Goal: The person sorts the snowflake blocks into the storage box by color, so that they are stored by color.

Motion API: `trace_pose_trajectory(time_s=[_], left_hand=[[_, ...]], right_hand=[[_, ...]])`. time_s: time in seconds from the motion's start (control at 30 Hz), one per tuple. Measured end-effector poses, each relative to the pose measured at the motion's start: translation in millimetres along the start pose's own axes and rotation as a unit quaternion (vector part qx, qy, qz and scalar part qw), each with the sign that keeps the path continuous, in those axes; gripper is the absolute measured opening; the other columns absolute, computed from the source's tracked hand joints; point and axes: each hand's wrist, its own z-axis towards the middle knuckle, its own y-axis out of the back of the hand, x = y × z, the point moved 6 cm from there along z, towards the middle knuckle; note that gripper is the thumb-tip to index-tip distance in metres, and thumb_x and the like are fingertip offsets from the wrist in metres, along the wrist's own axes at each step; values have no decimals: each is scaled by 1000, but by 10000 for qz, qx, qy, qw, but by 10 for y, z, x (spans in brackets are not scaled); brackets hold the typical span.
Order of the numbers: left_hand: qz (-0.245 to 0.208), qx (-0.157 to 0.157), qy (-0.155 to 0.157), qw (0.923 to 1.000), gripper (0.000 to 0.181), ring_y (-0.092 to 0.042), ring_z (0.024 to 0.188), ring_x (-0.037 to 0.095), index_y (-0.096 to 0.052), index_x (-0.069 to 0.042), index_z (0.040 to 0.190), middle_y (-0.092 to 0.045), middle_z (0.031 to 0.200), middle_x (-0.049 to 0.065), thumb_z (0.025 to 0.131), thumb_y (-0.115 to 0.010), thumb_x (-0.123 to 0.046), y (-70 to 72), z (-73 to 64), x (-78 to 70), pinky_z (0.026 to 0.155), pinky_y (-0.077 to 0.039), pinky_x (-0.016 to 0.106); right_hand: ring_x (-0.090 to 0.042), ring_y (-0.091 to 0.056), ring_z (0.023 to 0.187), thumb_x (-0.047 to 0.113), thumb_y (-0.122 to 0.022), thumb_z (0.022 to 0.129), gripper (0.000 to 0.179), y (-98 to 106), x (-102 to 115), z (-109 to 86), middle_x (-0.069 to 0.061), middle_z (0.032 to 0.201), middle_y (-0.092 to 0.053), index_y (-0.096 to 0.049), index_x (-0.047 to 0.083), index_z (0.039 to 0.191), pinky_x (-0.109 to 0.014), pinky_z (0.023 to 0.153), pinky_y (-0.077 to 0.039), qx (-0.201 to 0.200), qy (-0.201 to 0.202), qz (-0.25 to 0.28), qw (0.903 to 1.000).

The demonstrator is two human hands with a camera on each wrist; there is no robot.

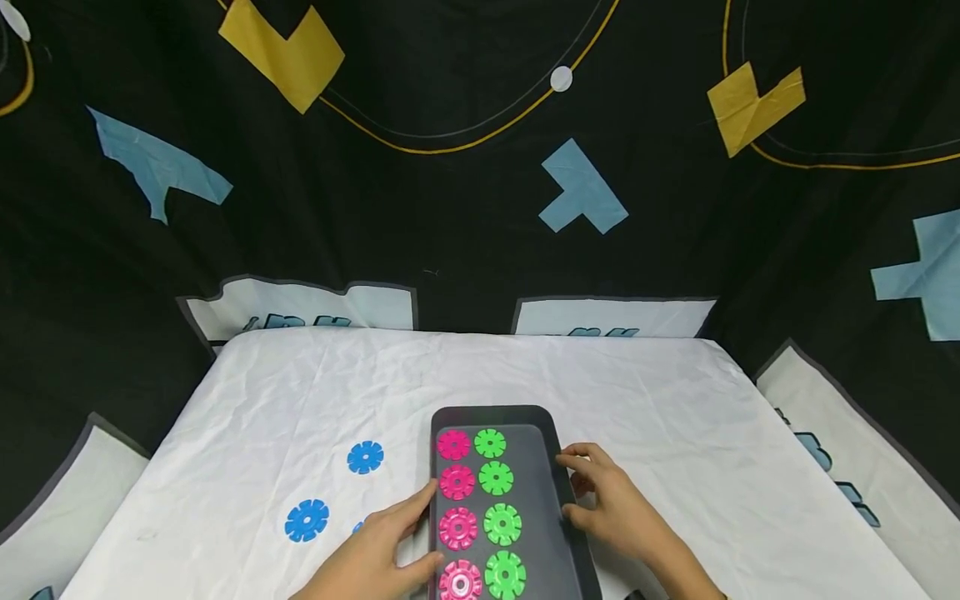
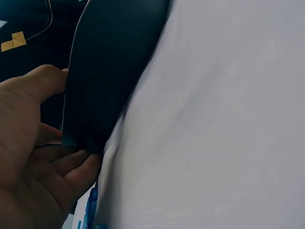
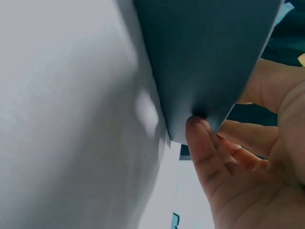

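A dark grey rectangular tray [image 1: 542, 508] lies on the white cloth, low in the head view. Along its left side runs a column of pink notched discs [image 1: 457, 482], beside a column of green notched discs [image 1: 502, 524]. My left hand [image 1: 378, 550] holds the tray's left edge, and my right hand [image 1: 626, 512] holds the right edge. In the left wrist view, the left hand's fingertips [image 2: 86, 167] are at the tray's lower side. The right wrist view has fingertips [image 3: 196, 129] against the tray's outer wall [image 3: 205, 62]. The tray's near end is cut off.
Two blue notched discs, one farther back [image 1: 365, 457] and one nearer [image 1: 307, 521], lie left of the tray. A third blue disc [image 1: 357, 527] is mostly hidden behind my left hand. A black patterned curtain [image 1: 450, 217] hangs behind the cloth-covered table [image 1: 652, 392]. A small dark object [image 1: 635, 595] shows at the bottom edge.
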Motion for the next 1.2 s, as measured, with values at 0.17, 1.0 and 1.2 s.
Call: trace_pose_trajectory(time_s=[0.17,1.0,1.2], left_hand=[[127,-460,356,9982,77,-59,118,25,-38,-5,149,-53,139,13,89,-70,-41,170,54,28,95,-48,39],[2464,-1341,1411,9494,62,-48,90,36,-65,7,113,-59,97,17,70,-85,-31,894,326,613,76,-41,52],[2197,-1333,1551,9539,49,-49,92,37,-68,2,107,-60,94,12,72,-85,-28,878,334,632,76,-36,55]], right_hand=[[-13,-58,91,3,-74,81,60,-4,-30,-16,-5,138,-43,-52,1,137,-26,75,-51,63,-106,63,9999],[-14,-54,90,8,-71,87,60,-44,-70,-25,0,144,-34,-45,7,142,-25,72,-49,260,-327,597,9973],[-14,-54,90,9,-71,88,61,-43,-82,-35,0,144,-33,-44,8,142,-26,72,-49,290,-404,697,9963]])
